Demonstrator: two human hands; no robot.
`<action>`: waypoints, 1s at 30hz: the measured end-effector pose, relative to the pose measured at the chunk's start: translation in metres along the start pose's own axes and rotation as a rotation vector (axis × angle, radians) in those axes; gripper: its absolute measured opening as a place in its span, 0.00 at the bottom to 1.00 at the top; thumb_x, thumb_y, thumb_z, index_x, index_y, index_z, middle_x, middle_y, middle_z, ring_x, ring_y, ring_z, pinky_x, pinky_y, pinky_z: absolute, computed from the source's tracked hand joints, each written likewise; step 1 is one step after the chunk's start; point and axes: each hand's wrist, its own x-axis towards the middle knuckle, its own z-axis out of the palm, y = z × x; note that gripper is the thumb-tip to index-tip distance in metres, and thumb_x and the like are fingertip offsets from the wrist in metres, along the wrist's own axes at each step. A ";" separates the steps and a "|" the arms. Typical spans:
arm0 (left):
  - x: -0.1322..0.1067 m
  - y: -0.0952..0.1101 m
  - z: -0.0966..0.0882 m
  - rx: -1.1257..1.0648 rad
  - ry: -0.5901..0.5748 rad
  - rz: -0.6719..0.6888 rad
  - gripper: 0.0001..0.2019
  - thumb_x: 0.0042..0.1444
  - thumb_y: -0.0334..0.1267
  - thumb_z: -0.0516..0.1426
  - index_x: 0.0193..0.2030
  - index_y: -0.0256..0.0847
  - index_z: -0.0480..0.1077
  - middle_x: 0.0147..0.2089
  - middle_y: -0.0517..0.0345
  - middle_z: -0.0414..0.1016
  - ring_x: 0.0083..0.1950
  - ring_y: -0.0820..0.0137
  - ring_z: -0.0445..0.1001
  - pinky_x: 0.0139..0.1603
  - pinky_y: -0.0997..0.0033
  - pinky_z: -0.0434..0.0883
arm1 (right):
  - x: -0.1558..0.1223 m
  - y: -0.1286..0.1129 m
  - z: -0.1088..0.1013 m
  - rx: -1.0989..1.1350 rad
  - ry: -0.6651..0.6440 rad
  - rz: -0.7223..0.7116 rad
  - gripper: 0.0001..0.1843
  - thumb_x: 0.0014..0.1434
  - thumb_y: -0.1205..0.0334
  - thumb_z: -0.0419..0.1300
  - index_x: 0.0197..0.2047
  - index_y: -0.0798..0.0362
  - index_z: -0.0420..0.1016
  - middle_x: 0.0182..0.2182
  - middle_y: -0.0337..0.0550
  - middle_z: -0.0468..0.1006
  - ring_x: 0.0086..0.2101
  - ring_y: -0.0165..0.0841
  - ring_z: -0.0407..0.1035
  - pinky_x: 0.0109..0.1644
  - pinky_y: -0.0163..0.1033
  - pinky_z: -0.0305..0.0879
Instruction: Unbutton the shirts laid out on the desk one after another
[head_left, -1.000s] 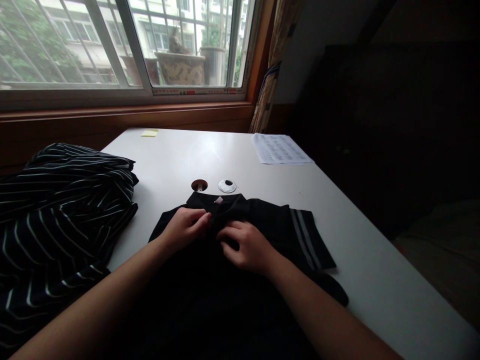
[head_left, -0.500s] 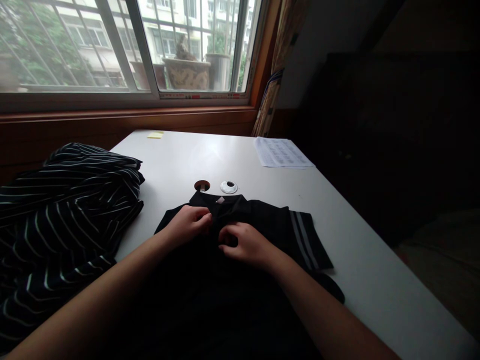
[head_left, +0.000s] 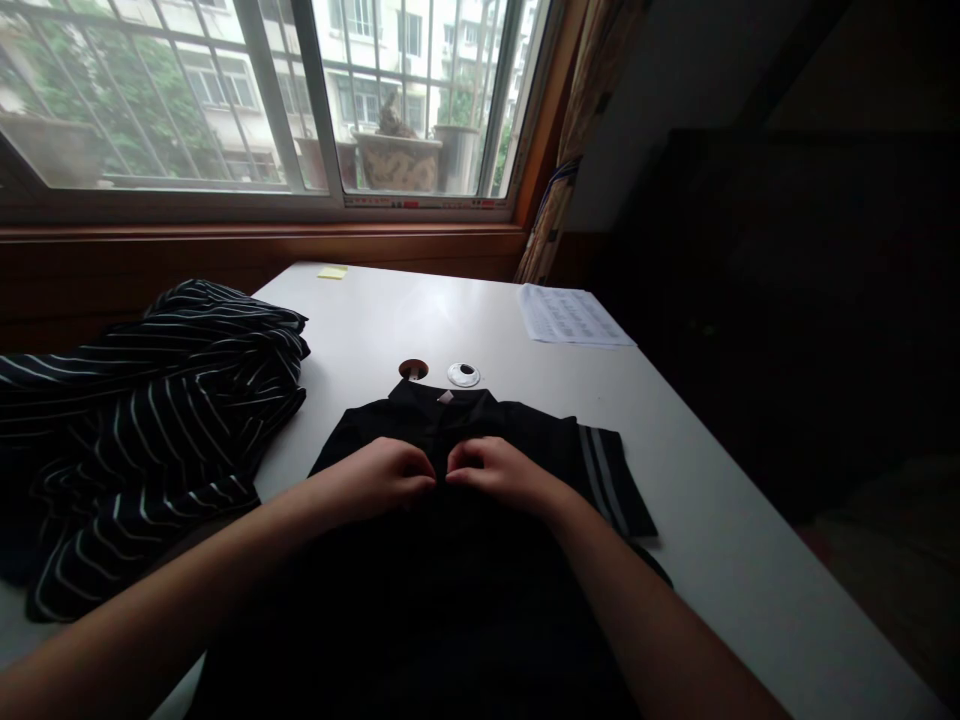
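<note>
A black shirt (head_left: 525, 430) lies flat on the white table (head_left: 720, 520), collar towards the window, with a small label at the neck and grey stripes on its right sleeve (head_left: 600, 470). My left hand (head_left: 379, 475) and my right hand (head_left: 499, 470) rest side by side on the shirt's front just below the collar. Both have their fingers curled and pinched on the dark fabric at the middle. The fingertips almost touch each other.
A heap of black cloth with white stripes (head_left: 150, 400) covers the table's left side. Beyond the collar are a round cable hole (head_left: 413, 369) and its white cap (head_left: 463, 375). A printed sheet (head_left: 570, 315) and a yellow note (head_left: 331, 272) lie at the back.
Both hands slid a little down the shirt front and drew closer together. The camera tilted, so the window now shows more.
</note>
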 end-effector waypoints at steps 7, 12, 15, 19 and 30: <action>0.004 -0.009 0.030 -0.229 0.120 -0.114 0.15 0.56 0.48 0.60 0.38 0.36 0.75 0.28 0.56 0.76 0.28 0.66 0.76 0.25 0.74 0.68 | -0.002 0.001 -0.003 0.179 0.007 0.068 0.09 0.57 0.59 0.64 0.38 0.55 0.79 0.34 0.41 0.79 0.37 0.34 0.71 0.41 0.36 0.64; 0.006 -0.011 0.034 -0.254 0.191 -0.094 0.16 0.56 0.49 0.60 0.37 0.36 0.74 0.28 0.57 0.74 0.27 0.69 0.74 0.22 0.77 0.66 | 0.000 0.003 -0.002 0.143 -0.004 0.051 0.09 0.58 0.59 0.64 0.39 0.55 0.79 0.34 0.40 0.79 0.37 0.34 0.71 0.41 0.36 0.64; 0.006 -0.012 0.033 -0.286 0.179 -0.098 0.15 0.55 0.48 0.61 0.37 0.36 0.74 0.27 0.58 0.73 0.26 0.70 0.73 0.21 0.78 0.65 | 0.000 0.003 -0.003 0.125 -0.011 0.043 0.08 0.58 0.60 0.63 0.39 0.55 0.80 0.33 0.40 0.79 0.36 0.33 0.71 0.40 0.35 0.64; 0.005 -0.010 0.029 -0.358 0.139 -0.133 0.15 0.54 0.47 0.62 0.37 0.36 0.73 0.26 0.60 0.72 0.25 0.71 0.72 0.22 0.77 0.65 | 0.001 0.002 -0.002 0.078 0.001 0.051 0.07 0.58 0.62 0.63 0.38 0.55 0.80 0.32 0.40 0.79 0.34 0.32 0.71 0.38 0.35 0.63; 0.008 -0.018 0.024 -0.433 0.084 -0.140 0.14 0.55 0.46 0.63 0.38 0.36 0.73 0.26 0.61 0.71 0.26 0.73 0.71 0.24 0.79 0.65 | 0.001 0.001 -0.001 0.019 0.004 0.050 0.06 0.60 0.62 0.62 0.38 0.55 0.78 0.33 0.40 0.78 0.34 0.31 0.70 0.37 0.35 0.62</action>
